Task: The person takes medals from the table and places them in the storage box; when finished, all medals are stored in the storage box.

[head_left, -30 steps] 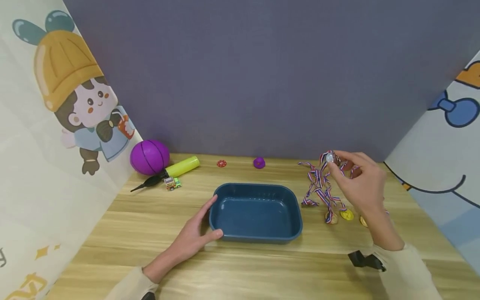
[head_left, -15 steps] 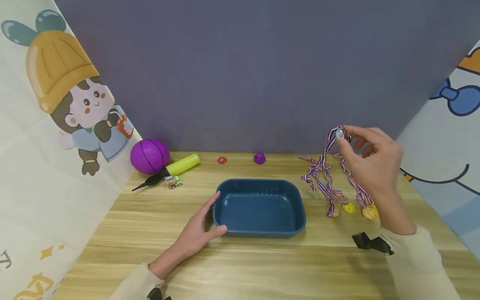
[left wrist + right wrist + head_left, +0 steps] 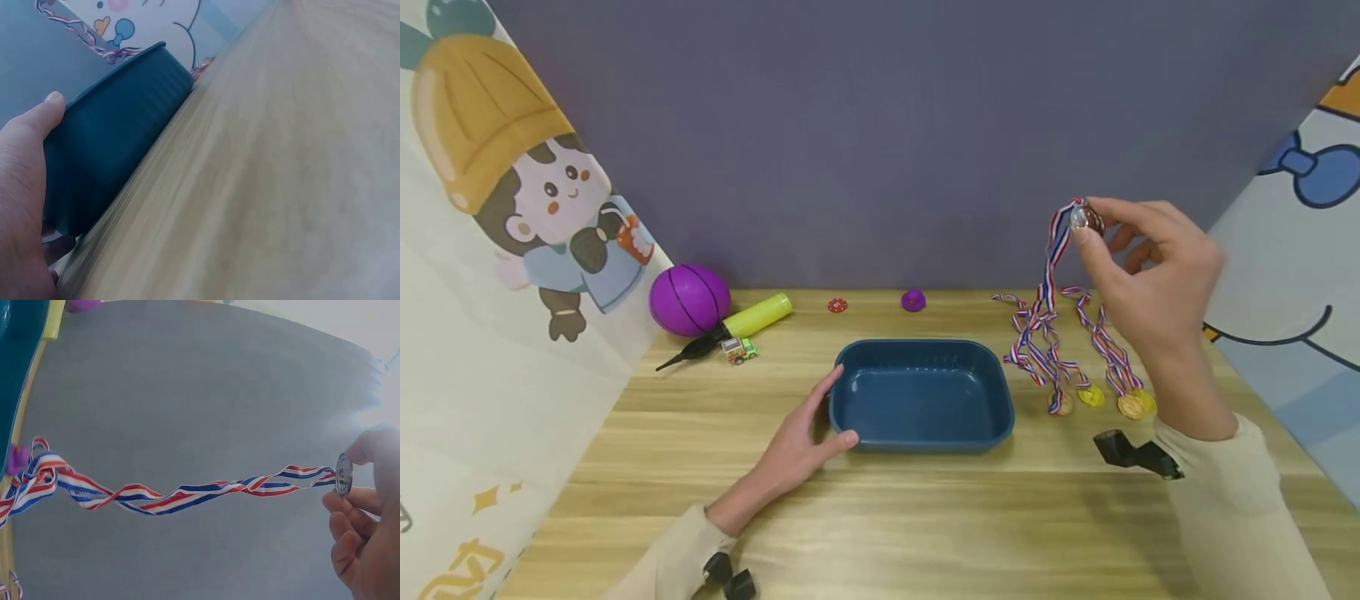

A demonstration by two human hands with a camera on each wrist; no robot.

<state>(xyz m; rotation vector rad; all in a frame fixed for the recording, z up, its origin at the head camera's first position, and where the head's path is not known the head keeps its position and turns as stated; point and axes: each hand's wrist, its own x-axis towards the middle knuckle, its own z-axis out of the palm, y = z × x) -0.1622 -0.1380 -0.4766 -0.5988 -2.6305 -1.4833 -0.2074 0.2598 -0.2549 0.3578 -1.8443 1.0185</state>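
My right hand [image 3: 1172, 275] pinches a silver-coloured medal [image 3: 1086, 218] between thumb and fingers, raised above the table. Its red, white and blue ribbon [image 3: 169, 499] hangs down to a tangle of other ribbons [image 3: 1037, 333], and I cannot tell whether it is knotted with them. Several gold-coloured medals [image 3: 1131, 406] lie at the near ends of the ribbons. On the left, my left hand [image 3: 793, 446] rests against the end of a dark blue plastic basin [image 3: 925, 446], thumb and index finger spread along its outside. The basin's inside shows nothing in it.
A purple ball [image 3: 689, 300], a yellow-green pump [image 3: 758, 317] with a black nozzle and a small toy truck [image 3: 740, 351] sit at the back left. A red chip [image 3: 837, 306] and a small purple toy [image 3: 913, 300] lie near the grey back wall [image 3: 880, 150].
My right hand has lifted the medal upward, drawing its ribbon up out of the pile. The left hand stays at the basin. The view has shifted slightly.
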